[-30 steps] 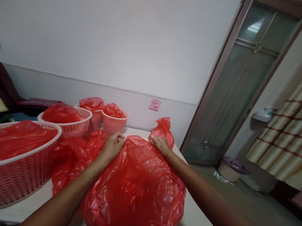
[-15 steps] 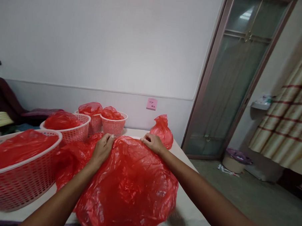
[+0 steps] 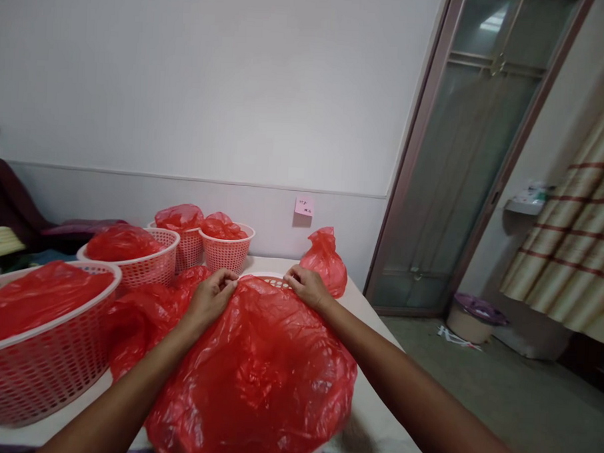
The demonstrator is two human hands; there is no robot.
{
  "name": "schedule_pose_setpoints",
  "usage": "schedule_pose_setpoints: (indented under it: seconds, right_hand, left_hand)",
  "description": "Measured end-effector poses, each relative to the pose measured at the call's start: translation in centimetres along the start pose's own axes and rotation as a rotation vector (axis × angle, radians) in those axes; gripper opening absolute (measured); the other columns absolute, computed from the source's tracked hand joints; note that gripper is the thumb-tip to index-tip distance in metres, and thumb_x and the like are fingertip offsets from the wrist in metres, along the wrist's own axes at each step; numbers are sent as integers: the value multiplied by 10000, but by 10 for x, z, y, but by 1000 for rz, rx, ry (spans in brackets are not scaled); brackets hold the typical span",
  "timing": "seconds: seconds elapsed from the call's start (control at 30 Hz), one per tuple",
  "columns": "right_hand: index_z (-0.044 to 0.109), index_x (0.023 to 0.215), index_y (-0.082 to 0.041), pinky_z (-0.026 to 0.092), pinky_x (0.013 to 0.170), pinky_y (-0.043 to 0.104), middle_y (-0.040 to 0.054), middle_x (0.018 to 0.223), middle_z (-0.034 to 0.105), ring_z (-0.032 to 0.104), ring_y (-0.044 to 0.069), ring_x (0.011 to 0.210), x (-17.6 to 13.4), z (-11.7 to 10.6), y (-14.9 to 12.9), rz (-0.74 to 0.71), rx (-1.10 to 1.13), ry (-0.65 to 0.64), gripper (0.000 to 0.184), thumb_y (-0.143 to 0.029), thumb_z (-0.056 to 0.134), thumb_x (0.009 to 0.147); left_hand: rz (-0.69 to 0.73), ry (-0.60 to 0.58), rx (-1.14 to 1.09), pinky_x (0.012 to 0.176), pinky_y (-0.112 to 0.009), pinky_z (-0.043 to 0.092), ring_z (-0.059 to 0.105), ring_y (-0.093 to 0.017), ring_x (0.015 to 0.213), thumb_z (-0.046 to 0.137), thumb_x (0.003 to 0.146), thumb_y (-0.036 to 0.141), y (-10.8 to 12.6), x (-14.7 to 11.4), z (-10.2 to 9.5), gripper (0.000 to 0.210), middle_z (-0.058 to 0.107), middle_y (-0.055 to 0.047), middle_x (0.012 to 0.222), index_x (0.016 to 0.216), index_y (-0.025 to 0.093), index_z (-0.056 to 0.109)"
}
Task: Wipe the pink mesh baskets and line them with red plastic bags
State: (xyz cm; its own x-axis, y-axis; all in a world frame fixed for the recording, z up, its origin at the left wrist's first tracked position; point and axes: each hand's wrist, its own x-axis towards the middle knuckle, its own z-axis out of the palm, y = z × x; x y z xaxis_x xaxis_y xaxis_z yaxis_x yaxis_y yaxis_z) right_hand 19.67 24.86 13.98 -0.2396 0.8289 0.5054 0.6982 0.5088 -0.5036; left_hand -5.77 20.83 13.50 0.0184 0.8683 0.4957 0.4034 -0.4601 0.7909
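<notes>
At the near side of the table (image 3: 373,426), the left hand (image 3: 213,295) and right hand (image 3: 307,287) pinch the red bag (image 3: 255,385) over a basket (image 3: 267,276).
Fingers of both close on the bag's far edge, by the basket's bared rim. Four baskets holding red plastic (image 3: 50,366) crowd the table's left; a red bundle (image 3: 324,264) stands near its far right corner. A wall (image 3: 238,83) backs the table; past its right edge, grey floor (image 3: 436,372) opens out, with a bin (image 3: 472,322) beyond.
</notes>
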Motion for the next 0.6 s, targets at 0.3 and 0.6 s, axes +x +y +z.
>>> schedule_pose_setpoints:
  seconds: [0.3, 0.6]
  right_hand:
    - [589, 791, -202, 346, 656, 253, 26, 747, 634, 548, 160, 705, 4, -2, 2, 3, 2, 20, 236, -330, 434, 914]
    - [578, 761, -201, 364, 665, 259, 25, 756, 624, 547, 159, 712, -2, -19, 0, 10, 10, -108, 303, -385, 410, 932]
  left_hand:
    - [-39, 7, -18, 794, -339, 455, 612, -212, 858, 505, 810, 455, 1, 7, -3, 333, 681, -51, 893, 949, 179, 628]
    - [-1, -20, 118, 693, -290, 407, 533, -166, 678, 579, 769, 403, -5, 0, -1, 185, 565, 35, 680, 728, 224, 554]
